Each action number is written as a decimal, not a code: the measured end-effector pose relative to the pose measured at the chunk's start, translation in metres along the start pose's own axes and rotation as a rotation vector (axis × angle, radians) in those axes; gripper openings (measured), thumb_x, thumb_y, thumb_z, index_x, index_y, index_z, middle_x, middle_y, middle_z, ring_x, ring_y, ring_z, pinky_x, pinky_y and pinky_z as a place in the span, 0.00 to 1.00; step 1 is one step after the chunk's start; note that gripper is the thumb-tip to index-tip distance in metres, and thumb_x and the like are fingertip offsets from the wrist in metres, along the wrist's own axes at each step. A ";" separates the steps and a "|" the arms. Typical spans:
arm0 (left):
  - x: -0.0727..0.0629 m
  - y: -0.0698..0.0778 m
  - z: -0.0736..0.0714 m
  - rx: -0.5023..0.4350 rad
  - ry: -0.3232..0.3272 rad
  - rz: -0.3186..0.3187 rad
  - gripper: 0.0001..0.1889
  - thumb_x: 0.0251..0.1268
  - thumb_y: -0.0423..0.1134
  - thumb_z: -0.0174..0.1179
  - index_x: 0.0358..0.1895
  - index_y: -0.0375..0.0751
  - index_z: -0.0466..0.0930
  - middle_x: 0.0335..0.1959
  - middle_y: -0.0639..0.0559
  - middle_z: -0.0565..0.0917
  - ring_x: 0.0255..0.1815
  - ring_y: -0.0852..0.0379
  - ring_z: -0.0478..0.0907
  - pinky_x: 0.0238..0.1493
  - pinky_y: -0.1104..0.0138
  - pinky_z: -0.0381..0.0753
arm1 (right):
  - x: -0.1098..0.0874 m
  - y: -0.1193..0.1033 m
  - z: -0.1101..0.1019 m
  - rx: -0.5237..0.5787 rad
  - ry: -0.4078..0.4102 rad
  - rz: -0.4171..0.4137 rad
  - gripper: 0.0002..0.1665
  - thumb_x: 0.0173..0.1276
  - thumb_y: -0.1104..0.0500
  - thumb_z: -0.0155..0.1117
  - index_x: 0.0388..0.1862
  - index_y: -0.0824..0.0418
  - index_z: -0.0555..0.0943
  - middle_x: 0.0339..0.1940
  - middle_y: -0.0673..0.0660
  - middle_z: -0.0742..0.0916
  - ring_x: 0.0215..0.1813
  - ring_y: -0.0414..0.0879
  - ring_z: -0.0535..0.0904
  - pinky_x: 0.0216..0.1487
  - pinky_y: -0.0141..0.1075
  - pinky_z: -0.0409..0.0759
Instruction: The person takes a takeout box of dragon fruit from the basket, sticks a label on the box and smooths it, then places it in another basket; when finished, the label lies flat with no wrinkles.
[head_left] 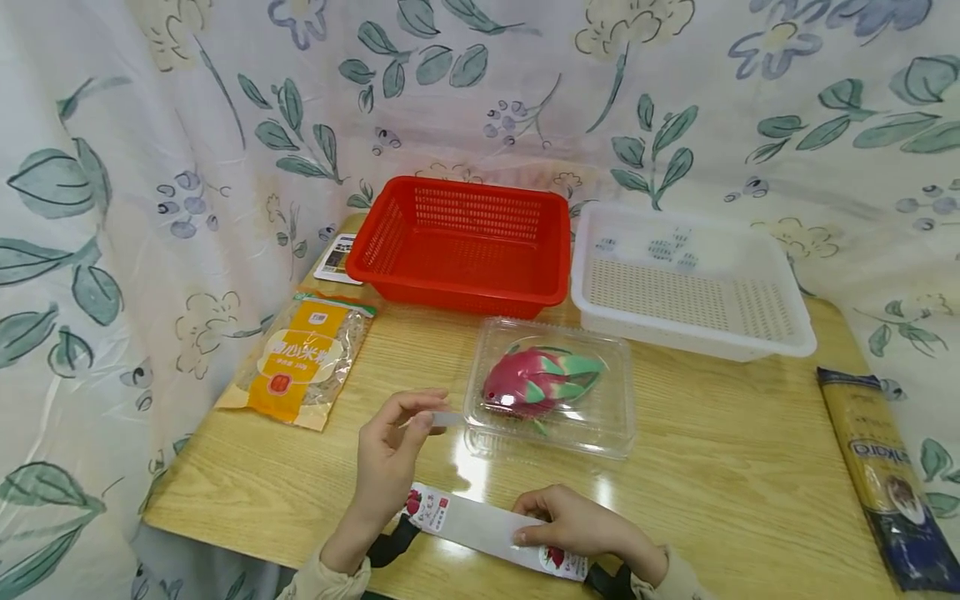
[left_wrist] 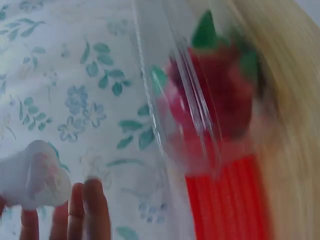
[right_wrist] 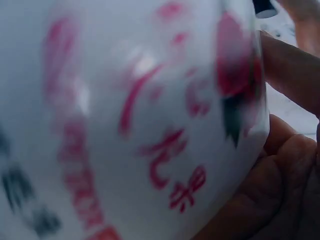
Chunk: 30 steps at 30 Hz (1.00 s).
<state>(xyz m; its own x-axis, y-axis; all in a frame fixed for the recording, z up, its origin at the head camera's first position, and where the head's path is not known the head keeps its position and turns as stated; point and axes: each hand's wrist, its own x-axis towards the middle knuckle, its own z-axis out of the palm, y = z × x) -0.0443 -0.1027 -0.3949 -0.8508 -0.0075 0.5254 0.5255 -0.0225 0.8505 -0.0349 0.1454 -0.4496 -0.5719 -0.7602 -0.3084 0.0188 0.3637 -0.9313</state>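
Near the table's front edge my right hand (head_left: 573,521) pinches a long white paper label strip (head_left: 480,527) printed with red fruit pictures and writing. Up close in the right wrist view, the same strip (right_wrist: 150,110) fills most of the picture. Between thumb and fingers, my left hand (head_left: 393,450) holds a small whitish strip (head_left: 447,418), blurred in the left wrist view. Just beyond it sits a clear plastic clamshell box (head_left: 615,400) with a pink and green dragon fruit (head_left: 528,379) inside. The box is closed.
Behind the box stand a red basket (head_left: 465,292) and a white basket (head_left: 697,329). To the left lies an orange and clear food bag (head_left: 303,358), with a small white packet (head_left: 335,260) beyond it. At the right edge lies a long yellow and blue packet (head_left: 892,475).
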 end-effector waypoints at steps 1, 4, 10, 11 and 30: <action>0.001 0.000 0.002 -0.065 -0.019 -0.018 0.08 0.69 0.20 0.46 0.45 0.20 0.73 0.52 0.60 0.83 0.45 0.65 0.83 0.40 0.69 0.85 | -0.001 0.000 0.000 -0.010 0.009 0.008 0.11 0.68 0.55 0.63 0.36 0.63 0.81 0.23 0.42 0.80 0.20 0.30 0.71 0.19 0.22 0.70; 0.005 -0.002 0.008 -0.213 -0.043 -0.046 0.10 0.73 0.21 0.41 0.49 0.21 0.71 0.56 0.55 0.81 0.48 0.61 0.84 0.41 0.66 0.86 | -0.003 0.001 -0.001 -0.024 0.029 0.031 0.09 0.68 0.55 0.63 0.36 0.61 0.82 0.22 0.43 0.80 0.19 0.31 0.71 0.18 0.23 0.70; 0.009 -0.005 0.016 -0.238 -0.025 -0.027 0.09 0.69 0.19 0.45 0.48 0.22 0.71 0.55 0.52 0.82 0.52 0.59 0.83 0.50 0.71 0.83 | -0.005 0.004 0.000 -0.059 0.045 0.049 0.07 0.67 0.55 0.64 0.37 0.58 0.82 0.24 0.43 0.81 0.20 0.31 0.72 0.20 0.24 0.72; 0.010 -0.006 0.018 -0.235 -0.027 -0.025 0.08 0.68 0.18 0.45 0.47 0.20 0.70 0.54 0.53 0.83 0.53 0.60 0.83 0.51 0.72 0.82 | -0.006 0.004 0.000 -0.074 0.046 0.050 0.07 0.67 0.55 0.65 0.37 0.58 0.82 0.24 0.43 0.82 0.21 0.31 0.72 0.20 0.24 0.72; 0.036 -0.018 0.065 0.611 -0.164 0.919 0.12 0.69 0.40 0.55 0.38 0.34 0.83 0.39 0.40 0.85 0.47 0.42 0.83 0.53 0.59 0.83 | -0.014 -0.048 -0.036 0.311 0.369 -0.270 0.32 0.82 0.47 0.26 0.44 0.67 0.76 0.34 0.51 0.87 0.37 0.34 0.81 0.38 0.29 0.81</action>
<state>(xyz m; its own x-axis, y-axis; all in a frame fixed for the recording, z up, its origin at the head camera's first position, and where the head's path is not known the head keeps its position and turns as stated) -0.0844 -0.0380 -0.3897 -0.1496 0.3646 0.9191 0.9077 0.4192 -0.0186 -0.0571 0.1584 -0.3938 -0.8381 -0.5453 -0.0140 0.0407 -0.0369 -0.9985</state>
